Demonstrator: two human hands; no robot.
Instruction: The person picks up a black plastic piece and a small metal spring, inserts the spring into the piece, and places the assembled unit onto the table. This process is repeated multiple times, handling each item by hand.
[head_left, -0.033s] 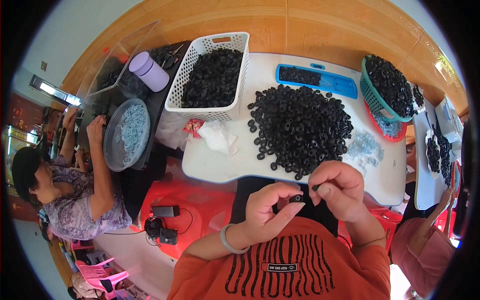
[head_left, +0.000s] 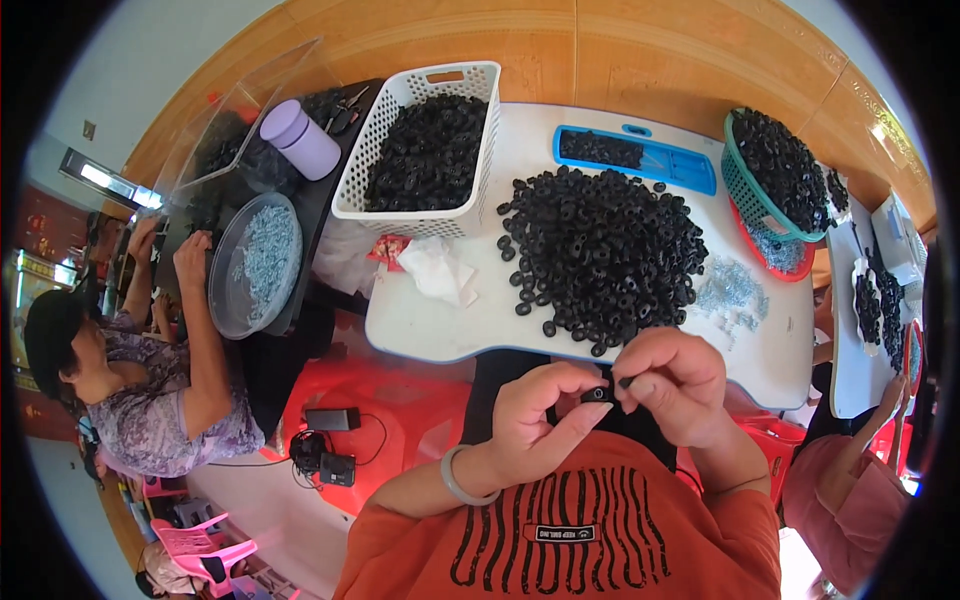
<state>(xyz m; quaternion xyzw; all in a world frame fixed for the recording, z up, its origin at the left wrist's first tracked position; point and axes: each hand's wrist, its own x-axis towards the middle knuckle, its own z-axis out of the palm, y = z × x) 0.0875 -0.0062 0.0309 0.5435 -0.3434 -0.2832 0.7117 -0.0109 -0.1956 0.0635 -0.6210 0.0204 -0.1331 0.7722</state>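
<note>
My left hand (head_left: 548, 412) is closed, pinching a small black plastic part (head_left: 596, 395) with a round mark on its face. Right beside it, my right hand (head_left: 675, 385) pinches a tiny dark piece (head_left: 626, 382), too small to name further. The fingertips of both hands nearly meet, just in front of the table's near edge. Beyond them a large heap of black oval plastic parts (head_left: 600, 255) is piled on the white table (head_left: 430, 325). To the heap's right lies a small scatter of bluish-silver pieces (head_left: 732, 292).
A white basket (head_left: 350, 195) of black parts stands at the back left, a blue tray (head_left: 690, 172) behind the heap. At right, a green basket (head_left: 742, 178) rests over a red basin (head_left: 745, 240). A white tissue (head_left: 437, 270) lies left. A co-worker (head_left: 165, 390) sits left, near a clear bowl (head_left: 225, 300).
My right hand has shifted slightly left and down, bringing its tiny dark piece closer to the black part in my left hand. The left hand has barely moved.
</note>
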